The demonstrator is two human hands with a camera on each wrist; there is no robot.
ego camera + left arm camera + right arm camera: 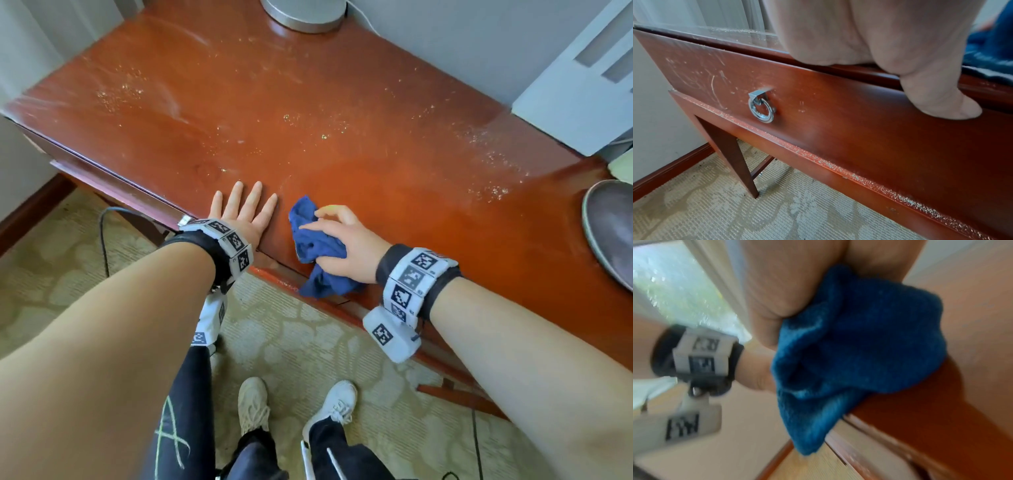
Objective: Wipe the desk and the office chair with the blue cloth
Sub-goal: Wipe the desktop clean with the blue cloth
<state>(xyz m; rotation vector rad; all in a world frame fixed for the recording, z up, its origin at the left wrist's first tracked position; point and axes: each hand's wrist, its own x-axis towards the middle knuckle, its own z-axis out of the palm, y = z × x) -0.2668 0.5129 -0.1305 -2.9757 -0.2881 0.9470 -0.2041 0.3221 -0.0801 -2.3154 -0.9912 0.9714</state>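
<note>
Right hand (337, 245) grips bunched blue cloth (310, 240), tail overhanging desk (342, 102) edge; left hand (245, 214) flat, fingers spread.

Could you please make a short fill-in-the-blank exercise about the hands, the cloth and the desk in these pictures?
1. The blue cloth is gripped by the person's ____ hand.
2. The left hand lies ____ on the desk with its fingers straight.
3. The drawer front below the left hand has a metal pull shaped like a ____.
4. One end of the cloth hangs over the desk's ____ edge.

Missing words: right; flat; ring; front
</note>
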